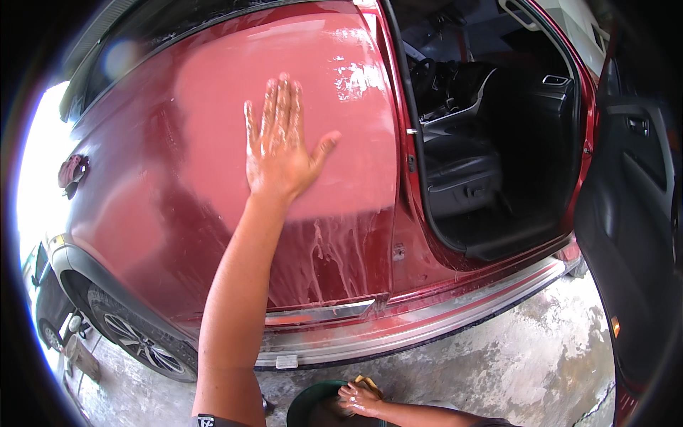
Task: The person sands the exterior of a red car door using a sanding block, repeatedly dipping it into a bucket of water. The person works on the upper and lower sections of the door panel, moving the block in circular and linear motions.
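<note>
Concrete, blotched pale and grey, spreads out below the car, and nearest to it runs the long silver side step, with a small white block at its edge. At lower left sits a wheel with a silver rim, and beyond it part of a dark car. To my right the front door swings wide, its black inner side bounding the space there, and through the doorway I see a black seat and a steering wheel. A green bucket is down by the step, cut off by the lower edge of my view. My right hand is at its rim with the fingers bent, next to something yellowish; the spot is small and partly covered, so I can't tell whether I'm gripping it. My own left forearm stands in the way of part of the rear door, crossing its lower half. My left hand is wet and open, fingers pointing up and thumb out to the right, palm turned to the door. Right behind it lies the dull pink patch, reaching past my hand on both sides and above my fingertips. Shiny wet spots show at its upper right, and pale streaks run down the dark red paint below my thumb.
</note>
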Available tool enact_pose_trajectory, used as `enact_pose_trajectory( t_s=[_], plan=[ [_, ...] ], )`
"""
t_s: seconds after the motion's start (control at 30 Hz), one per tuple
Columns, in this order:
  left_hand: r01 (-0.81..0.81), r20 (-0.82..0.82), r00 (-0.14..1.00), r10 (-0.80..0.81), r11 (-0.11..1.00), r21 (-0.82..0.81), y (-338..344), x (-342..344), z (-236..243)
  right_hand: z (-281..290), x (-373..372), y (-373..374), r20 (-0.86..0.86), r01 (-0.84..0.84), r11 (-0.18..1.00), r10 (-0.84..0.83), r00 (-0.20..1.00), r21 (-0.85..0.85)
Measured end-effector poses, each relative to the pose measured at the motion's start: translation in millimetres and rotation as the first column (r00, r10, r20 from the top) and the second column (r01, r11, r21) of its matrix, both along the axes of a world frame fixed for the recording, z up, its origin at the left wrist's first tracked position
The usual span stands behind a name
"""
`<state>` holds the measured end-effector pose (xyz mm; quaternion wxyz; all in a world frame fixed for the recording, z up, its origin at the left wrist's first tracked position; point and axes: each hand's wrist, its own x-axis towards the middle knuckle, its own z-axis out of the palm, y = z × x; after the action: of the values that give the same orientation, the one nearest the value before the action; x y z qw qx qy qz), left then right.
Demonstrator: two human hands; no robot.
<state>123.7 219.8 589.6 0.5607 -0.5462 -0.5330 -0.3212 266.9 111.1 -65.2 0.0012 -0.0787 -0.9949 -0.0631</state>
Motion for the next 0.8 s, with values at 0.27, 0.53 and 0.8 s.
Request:
enact_pose_trajectory(
  t_s=[0.27,0.53,0.8],
  plan=[
    [0.001,-0.091,0.996,-0.013,0.991,-0.131,-26,-26,-90,59,6,-17,-0.022,-0.064,0.972,0.070,0.997,0.224],
    [-0.020,-0.281,0.960,-0.004,0.996,-0.082,-43,-83,-101,60,9,-26,0.008,0.039,0.984,-0.041,0.999,0.172],
    [-0.115,0.093,0.989,0.112,0.993,0.031,-39,-158,119,27,-5,-87,0.091,0.238,0.971,-0.234,0.968,-0.037]
  ],
)
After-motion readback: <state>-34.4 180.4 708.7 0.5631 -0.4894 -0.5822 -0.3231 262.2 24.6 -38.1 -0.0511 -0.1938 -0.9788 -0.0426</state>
